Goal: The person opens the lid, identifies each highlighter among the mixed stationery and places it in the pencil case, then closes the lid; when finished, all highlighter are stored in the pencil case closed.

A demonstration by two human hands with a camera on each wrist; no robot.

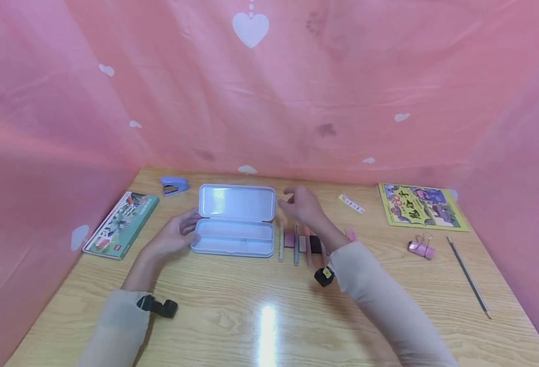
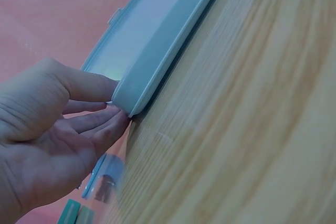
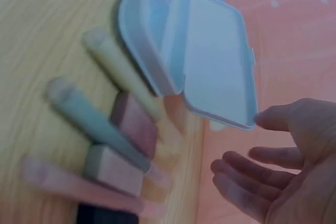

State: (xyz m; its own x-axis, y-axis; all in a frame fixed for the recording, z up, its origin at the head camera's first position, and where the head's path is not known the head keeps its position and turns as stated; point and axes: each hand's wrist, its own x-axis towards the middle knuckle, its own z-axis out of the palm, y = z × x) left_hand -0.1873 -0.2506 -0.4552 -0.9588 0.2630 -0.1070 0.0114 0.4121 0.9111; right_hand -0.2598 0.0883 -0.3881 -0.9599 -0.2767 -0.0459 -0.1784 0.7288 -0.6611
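A light blue pencil case (image 1: 232, 248) lies with its lid (image 1: 238, 202) raised and its compartments bare. At its left end, my left hand (image 1: 177, 233) pinches the corner between thumb and fingers, as the left wrist view shows. My right hand (image 1: 302, 205) is beside the lid's right edge, fingers loosely bent and apart; its thumb is at the lid's corner in the right wrist view, and I cannot tell if it touches. Right of the case lie a yellowish pen (image 3: 121, 69), a grey-green pen (image 3: 94, 121), a pink pen (image 3: 79, 187), and several eraser-like blocks (image 3: 113, 169).
A blue stapler (image 1: 175, 184) and a green-covered book (image 1: 122, 224) lie on the left. To the right are a white strip (image 1: 352, 203), a yellow booklet (image 1: 422, 206), a pink binder clip (image 1: 420, 250) and a pencil (image 1: 468, 278). Pink curtains (image 1: 274, 102) enclose the table.
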